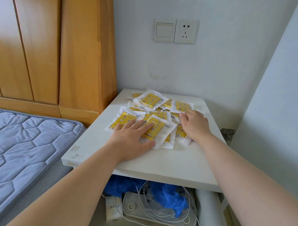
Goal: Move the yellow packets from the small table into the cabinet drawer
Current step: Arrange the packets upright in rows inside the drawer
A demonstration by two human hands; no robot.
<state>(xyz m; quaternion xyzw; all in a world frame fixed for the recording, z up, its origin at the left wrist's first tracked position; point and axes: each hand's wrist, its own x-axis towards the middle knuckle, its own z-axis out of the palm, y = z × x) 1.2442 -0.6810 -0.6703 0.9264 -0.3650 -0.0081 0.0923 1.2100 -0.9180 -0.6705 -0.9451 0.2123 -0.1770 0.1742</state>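
Note:
Several yellow packets (150, 101) in clear white-edged wrappers lie scattered in a loose heap on the far half of the small white table (166, 163). My left hand (132, 137) lies flat with straight fingers on the nearest packets at the heap's left front. Over at the heap's right side, my right hand (195, 124) rests on the packets, its fingers slightly bent and its fingertips touching one packet (180, 106). Neither hand has lifted a packet. No cabinet drawer is in view.
A wooden headboard (40, 44) and a blue quilted mattress (10, 149) stand to the left of the table. A wall switch and socket (175, 30) hang above it. Under the table lie blue plastic (168, 195), white cables and a white tray (157, 212). A white panel (284, 109) rises on the right.

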